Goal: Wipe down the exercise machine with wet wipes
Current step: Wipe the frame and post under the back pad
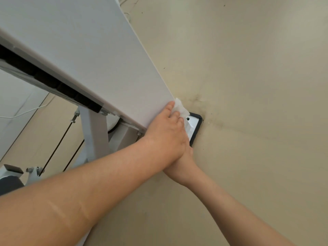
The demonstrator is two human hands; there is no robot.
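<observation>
Where the exercise machine's white side panel (pixel 85 55) meets the beige floor (pixel 248 86), both forearms reach forward and converge. The left hand (pixel 166 134) lies uppermost, fingers extended and flat, pressing a white wet wipe (pixel 180 108) against the panel's lower corner, thumb on the panel face. The right hand (pixel 186 160) sits beneath it, largely hidden; its grip cannot be determined. Just beside the wipe, a black-edged foot plate (pixel 195 128) rests on the floor.

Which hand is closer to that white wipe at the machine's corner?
Left. The left hand presses its fingers on the wet wipe; the right hand lies beneath the left one, its visible part farther back, fingers hidden.
</observation>
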